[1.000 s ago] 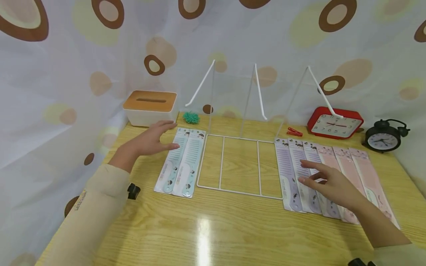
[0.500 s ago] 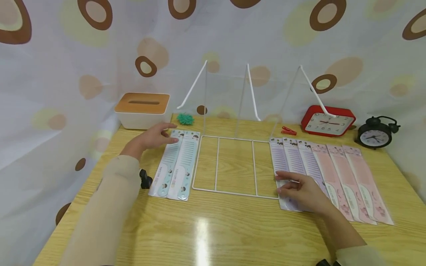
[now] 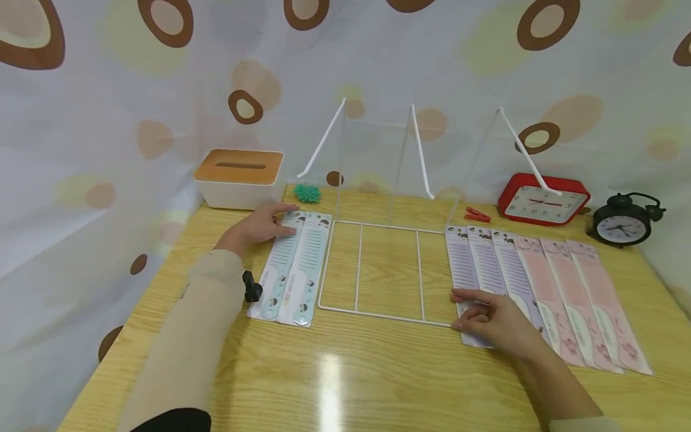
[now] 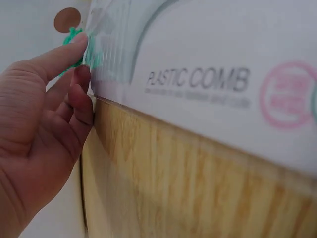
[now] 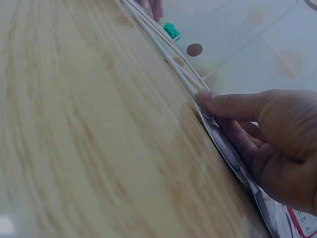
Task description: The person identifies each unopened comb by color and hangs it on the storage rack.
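Your left hand (image 3: 258, 225) touches a blue comb pack (image 3: 282, 263); your right hand (image 3: 499, 323), a purple comb pack (image 3: 462, 261). Can't tell if either grips.

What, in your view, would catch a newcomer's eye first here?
Probably the white wire rack in the middle of the table, its hooks slanting before the spotted backdrop. The left hand is at the blue comb packs, the right hand at the purple packs. The red clock stands at the right rear.

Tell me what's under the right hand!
Purple packaged combs lie beneath the right hand in the head view, their upper ends showing. The hand hides parts of their lower halves, so I can't see what's printed there.
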The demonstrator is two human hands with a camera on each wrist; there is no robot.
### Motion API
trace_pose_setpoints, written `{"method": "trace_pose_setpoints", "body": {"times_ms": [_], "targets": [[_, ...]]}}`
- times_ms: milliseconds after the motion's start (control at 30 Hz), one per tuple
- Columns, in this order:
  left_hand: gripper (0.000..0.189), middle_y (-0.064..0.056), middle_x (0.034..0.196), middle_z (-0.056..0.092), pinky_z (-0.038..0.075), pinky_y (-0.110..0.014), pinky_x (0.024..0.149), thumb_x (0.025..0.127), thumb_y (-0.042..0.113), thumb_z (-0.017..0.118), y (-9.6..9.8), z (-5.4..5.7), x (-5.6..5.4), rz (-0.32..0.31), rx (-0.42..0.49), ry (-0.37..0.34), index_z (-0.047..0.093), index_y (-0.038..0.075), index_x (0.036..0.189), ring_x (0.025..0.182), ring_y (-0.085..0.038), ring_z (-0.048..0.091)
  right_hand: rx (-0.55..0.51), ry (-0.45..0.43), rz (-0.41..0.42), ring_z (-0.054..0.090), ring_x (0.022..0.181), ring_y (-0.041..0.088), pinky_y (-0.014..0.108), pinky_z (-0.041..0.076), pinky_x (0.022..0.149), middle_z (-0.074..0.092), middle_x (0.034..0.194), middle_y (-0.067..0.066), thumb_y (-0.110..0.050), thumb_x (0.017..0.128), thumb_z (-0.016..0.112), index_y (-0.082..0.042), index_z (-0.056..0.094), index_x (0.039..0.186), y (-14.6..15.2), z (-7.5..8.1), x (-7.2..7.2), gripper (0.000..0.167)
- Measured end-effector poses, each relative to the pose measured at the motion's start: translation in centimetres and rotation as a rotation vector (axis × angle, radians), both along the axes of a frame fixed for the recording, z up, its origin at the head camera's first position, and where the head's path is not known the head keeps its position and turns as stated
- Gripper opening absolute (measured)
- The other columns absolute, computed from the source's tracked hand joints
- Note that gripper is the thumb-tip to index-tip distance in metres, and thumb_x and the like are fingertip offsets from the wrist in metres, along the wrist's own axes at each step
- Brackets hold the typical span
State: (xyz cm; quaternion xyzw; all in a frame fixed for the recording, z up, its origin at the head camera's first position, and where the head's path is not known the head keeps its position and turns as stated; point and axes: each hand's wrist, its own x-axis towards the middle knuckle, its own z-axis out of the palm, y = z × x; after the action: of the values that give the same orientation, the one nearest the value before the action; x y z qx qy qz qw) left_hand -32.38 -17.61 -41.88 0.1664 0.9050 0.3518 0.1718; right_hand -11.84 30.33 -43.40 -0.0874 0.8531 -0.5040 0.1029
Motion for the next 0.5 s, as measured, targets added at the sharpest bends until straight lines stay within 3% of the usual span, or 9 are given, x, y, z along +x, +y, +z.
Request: {"method": "trace_pose_setpoints", "body": {"times_ms": [167, 333, 400, 500], "targets": [[0.068, -0.012, 0.106, 0.048, 0.034, -0.033, 0.082, 0.091, 0.018, 0.075, -0.38, -0.67, -0.58, 0.000, 0.014, 0.048, 0.044, 0.009, 0.151, 0.090, -0.024, 0.040, -0.006, 0.041, 0.045, 0.070, 0.080, 0.009, 0.020, 0.054, 0.062, 0.058, 0.136, 0.027, -0.003, 0.086, 0.076, 0.003, 0.051, 0.142, -0.02, -0.38, 0.17, 0.062], [0.064, -0.006, 0.074, 0.049, 0.039, -0.029, 0.065, 0.088, 0.017, 0.078, -0.61, -0.79, -0.62, -0.023, 0.038, 0.081, 0.052, 0.010, 0.146, 0.065, -0.019, 0.043, 0.013, 0.033, 0.041, 0.071, 0.080, 0.009, 0.020, 0.054, 0.062, 0.058, 0.136, 0.026, -0.005, 0.086, 0.077, 0.002, 0.051, 0.143, -0.18, -0.27, 0.08, 0.063], [0.060, -0.006, 0.071, 0.052, 0.040, -0.028, 0.061, 0.087, 0.017, 0.079, -0.57, -0.70, -0.50, -0.044, 0.042, 0.094, 0.056, 0.011, 0.142, 0.062, -0.018, 0.045, 0.040, 0.029, 0.025, 0.070, 0.080, 0.007, 0.019, 0.054, 0.063, 0.059, 0.135, 0.025, -0.008, 0.085, 0.078, 0.002, 0.052, 0.142, -0.17, -0.10, 0.08, 0.063], [0.053, -0.010, 0.079, 0.058, 0.041, -0.027, 0.060, 0.087, 0.014, 0.079, -0.56, -0.48, -0.21, -0.067, 0.052, 0.102, 0.062, 0.010, 0.136, 0.065, -0.020, 0.048, 0.068, 0.031, 0.017, 0.069, 0.079, 0.006, 0.019, 0.054, 0.065, 0.060, 0.134, 0.025, -0.009, 0.085, 0.078, 0.002, 0.052, 0.142, -0.09, 0.09, 0.11, 0.063]]}}
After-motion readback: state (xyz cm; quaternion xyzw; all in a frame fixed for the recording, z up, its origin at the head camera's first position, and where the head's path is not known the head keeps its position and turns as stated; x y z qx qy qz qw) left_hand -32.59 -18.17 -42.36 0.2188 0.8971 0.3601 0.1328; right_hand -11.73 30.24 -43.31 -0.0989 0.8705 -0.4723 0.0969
